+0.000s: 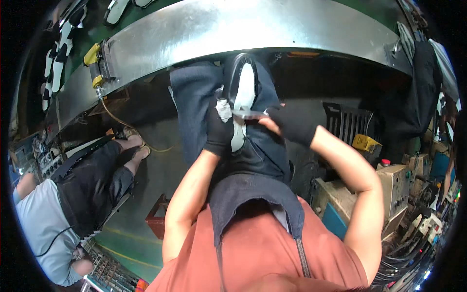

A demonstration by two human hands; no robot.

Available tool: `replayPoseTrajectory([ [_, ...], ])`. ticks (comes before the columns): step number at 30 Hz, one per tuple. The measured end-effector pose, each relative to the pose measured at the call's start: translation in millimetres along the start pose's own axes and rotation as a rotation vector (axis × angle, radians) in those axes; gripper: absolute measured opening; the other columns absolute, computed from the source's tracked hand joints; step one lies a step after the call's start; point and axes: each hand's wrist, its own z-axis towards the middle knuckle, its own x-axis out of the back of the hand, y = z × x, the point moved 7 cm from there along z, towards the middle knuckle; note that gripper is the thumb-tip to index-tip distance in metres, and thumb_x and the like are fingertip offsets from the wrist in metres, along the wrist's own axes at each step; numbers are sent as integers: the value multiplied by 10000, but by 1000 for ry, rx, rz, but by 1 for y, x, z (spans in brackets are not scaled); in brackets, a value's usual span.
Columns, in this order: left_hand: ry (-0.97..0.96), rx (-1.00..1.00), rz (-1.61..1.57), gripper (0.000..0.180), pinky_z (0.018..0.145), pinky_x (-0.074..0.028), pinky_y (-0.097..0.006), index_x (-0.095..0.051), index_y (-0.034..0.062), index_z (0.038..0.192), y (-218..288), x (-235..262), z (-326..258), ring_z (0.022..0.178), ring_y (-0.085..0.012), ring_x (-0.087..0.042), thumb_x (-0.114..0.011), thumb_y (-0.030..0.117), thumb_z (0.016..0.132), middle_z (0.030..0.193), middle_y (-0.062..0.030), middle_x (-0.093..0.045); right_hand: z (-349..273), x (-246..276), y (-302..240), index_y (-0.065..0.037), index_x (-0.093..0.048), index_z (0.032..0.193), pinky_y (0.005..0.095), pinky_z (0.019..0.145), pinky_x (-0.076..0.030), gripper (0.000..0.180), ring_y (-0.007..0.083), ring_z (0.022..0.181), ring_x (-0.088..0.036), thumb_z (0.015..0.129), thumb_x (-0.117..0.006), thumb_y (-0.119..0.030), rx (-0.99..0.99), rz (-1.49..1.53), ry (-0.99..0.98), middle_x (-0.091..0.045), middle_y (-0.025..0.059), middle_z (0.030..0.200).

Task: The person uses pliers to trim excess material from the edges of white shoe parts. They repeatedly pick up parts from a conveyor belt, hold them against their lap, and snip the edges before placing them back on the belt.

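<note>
A black shoe [235, 80] lies on my lap with its underside up and its toe pointing away, the white sole board [246, 88] showing. My left hand [220, 121], in a black glove with white wrapping at the fingers, is closed on the shoe's left side. My right hand [284, 120], in a black glove or cuff, is closed on a flat metal-bladed tool [249, 115]. The blade lies across the sole board around the shoe's middle, its tip close to my left fingers. Its handle is hidden in my right hand.
A curved metal bench [214, 31] runs ahead, with a yellow power tool [95, 61] on its left and a hose hanging down. More shoes [61, 58] stand at the far left. A co-worker [73, 204] sits left. A machine box [391, 190] stands right, beside a dark red bin [158, 216] across the floor.
</note>
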Motion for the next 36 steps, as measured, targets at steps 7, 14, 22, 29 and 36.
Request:
replayPoseTrajectory([
  [7, -130, -70, 338, 678, 984, -393, -353, -292, -4, 1384, 22, 0, -5, 1141, -266, -526, -649, 221, 853, 1236, -188, -541, -8, 44, -74, -48, -572, 762, 424, 557, -475, 353, 339, 659, -597, 893, -543, -374, 179, 9, -123, -566, 149, 692],
  [14, -402, 242, -167, 645, 947, -419, -335, -316, 38, 1364, 6, 6, -20, 1131, -207, -507, -659, 187, 838, 1215, -123, -509, -14, 5, 7, -43, -645, 846, 419, 612, -479, 413, 361, 706, -613, 915, -507, -425, -8, 5, -187, -626, 186, 755],
  [22, 40, -162, 424, 396, 899, -449, -348, -514, -38, 1205, 16, 4, -13, 1042, -289, -593, -586, 130, 853, 1114, -215, -603, -57, 20, -22, -26, -632, 862, 398, 629, -450, 328, 344, 690, -590, 914, -552, -339, -304, 431, -32, -608, 192, 765],
  [29, -271, -161, 301, 863, 969, -404, -374, -323, 5, 1347, 39, -2, -20, 1153, -277, -491, -805, 234, 668, 1234, -169, -499, 4, 16, -14, -44, -610, 818, 384, 570, -443, 361, 326, 615, -569, 921, -522, -379, -73, 53, 44, -567, 155, 681],
  [36, -155, -197, 215, 920, 1028, -360, -375, -325, 17, 1372, 42, 22, -45, 1222, -272, -456, -829, 218, 630, 1310, -166, -468, -108, -111, -5, -13, -601, 1030, 299, 640, -454, 686, 150, 585, -565, 929, -306, -624, -1013, 1135, 166, -583, 75, 643],
])
